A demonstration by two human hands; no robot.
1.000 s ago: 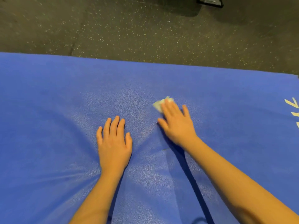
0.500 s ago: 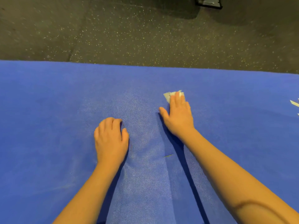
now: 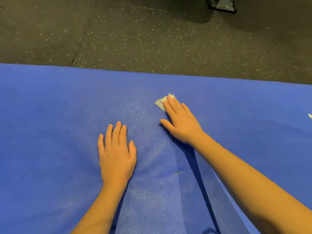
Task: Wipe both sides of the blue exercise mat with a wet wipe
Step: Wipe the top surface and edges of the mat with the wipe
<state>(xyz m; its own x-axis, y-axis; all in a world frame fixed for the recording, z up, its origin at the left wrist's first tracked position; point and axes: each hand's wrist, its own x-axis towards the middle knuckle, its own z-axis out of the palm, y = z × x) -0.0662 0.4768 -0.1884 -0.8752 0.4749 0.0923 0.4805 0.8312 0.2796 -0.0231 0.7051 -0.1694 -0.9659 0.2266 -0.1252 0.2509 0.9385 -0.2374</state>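
Note:
The blue exercise mat [image 3: 50,132] lies flat across the lower two thirds of the head view. My right hand [image 3: 180,122] presses a small crumpled white wet wipe [image 3: 160,103] onto the mat with straight fingers; most of the wipe is hidden under the fingers. My left hand [image 3: 117,152] rests flat on the mat, fingers straight and together, a short way left of and nearer than the right hand. A damp sheen shows on the mat between the two hands.
Dark speckled rubber floor [image 3: 135,34] runs beyond the mat's far edge. A dark metal foot of some equipment [image 3: 222,5] stands at the top right. A bit of white print [image 3: 309,115] shows at the mat's right edge.
My left hand's fingers, curled half a second ago, are stretched flat again. My right hand keeps pressing the wipe farther out on the mat than one second ago.

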